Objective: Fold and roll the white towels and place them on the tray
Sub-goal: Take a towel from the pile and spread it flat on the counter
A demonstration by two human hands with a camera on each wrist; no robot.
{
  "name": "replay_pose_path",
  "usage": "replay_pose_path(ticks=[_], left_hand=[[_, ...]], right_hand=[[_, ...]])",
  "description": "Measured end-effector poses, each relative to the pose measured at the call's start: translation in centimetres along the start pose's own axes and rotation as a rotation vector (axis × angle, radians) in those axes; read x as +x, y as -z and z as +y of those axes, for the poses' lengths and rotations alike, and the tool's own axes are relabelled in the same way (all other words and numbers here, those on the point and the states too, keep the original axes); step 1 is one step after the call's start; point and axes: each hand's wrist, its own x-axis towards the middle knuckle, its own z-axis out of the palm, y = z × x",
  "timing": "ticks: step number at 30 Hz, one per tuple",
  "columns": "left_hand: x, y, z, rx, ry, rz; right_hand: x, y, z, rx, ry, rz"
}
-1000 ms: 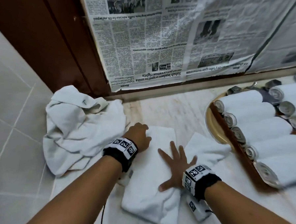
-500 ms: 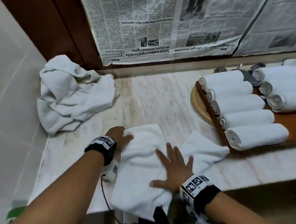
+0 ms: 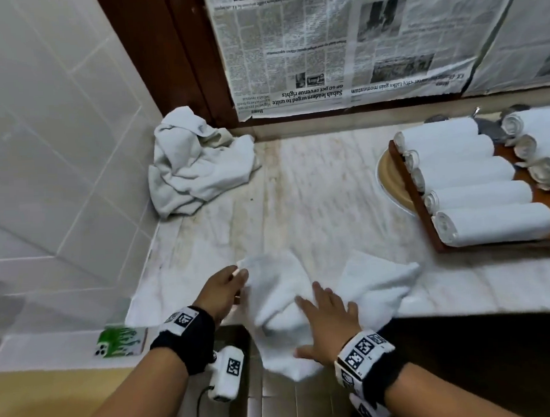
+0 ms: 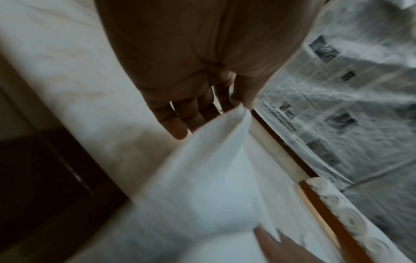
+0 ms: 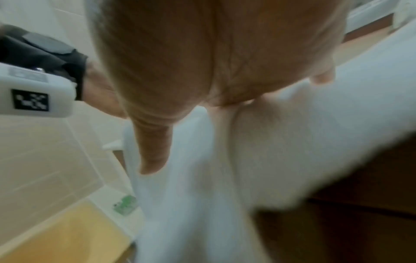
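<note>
Head view: left hand [image 3: 222,290] grip pinches the white towel [image 3: 279,291] corner; right hand [image 3: 329,326] presses it, fingers spread.

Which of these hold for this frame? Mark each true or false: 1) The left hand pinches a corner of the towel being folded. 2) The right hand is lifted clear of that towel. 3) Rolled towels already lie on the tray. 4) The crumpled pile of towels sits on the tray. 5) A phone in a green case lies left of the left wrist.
1) True: the left hand pinches a corner of the towel.
2) False: the right hand rests flat on it, fingers spread.
3) True: rolled towels lie on the tray.
4) False: the crumpled pile sits in the far left corner of the counter.
5) True: the phone lies there.
</note>
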Motion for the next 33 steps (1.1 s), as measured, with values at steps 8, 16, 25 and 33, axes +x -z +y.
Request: replay_pose_path(ticks=[8,16,25,33], left_hand=[[-7.0,2.8,1.0,-0.094,-0.085,-0.314],[-9.4,4.2,0.9,0.089,-0.209,-0.441],[-7.1,3.4,1.7,0.187,-0.325,-0.329],[-3.4,8.7,3.8,0.501,-0.233,0.189]], right_hand=[[-3.0,0.7,-9.7,0.784,0.304,-0.023],[-3.8,-1.8,-10.7,0.934,0.163,0.268],[-3.1,-0.3,-8.4,0.816,-0.028,0.473],[-3.1,4.7,2.9,0.725,-0.399,0.858]])
